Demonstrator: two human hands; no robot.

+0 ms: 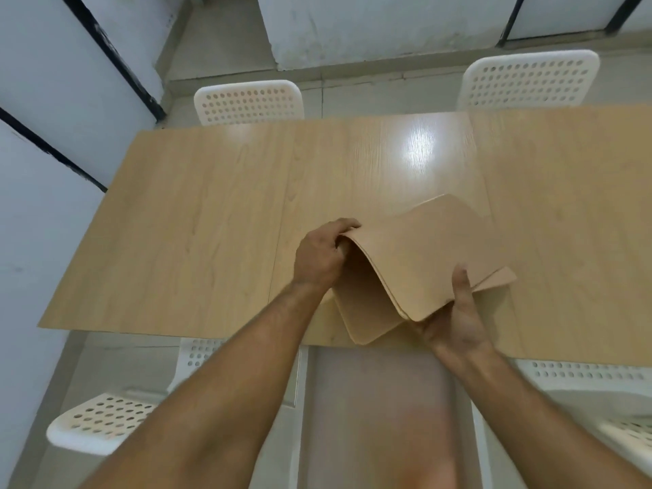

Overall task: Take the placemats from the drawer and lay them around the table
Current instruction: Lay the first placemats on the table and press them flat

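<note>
A stack of tan placemats (420, 262) is held over the near edge of the light wooden table (211, 224). The stack bends upward in the middle, and its loose edges fan apart at the lower right. My left hand (319, 257) grips the stack's left edge, fingers curled over the top mat. My right hand (455, 312) holds the near right corner from below, thumb pressed on top. No mat lies flat on the table by itself. No drawer is in view.
Two white perforated chairs (248, 102) (529, 81) stand at the table's far side. Two more (102, 421) (585, 375) stand at the near side, left and right of me. White wall panels with black frames close the left side.
</note>
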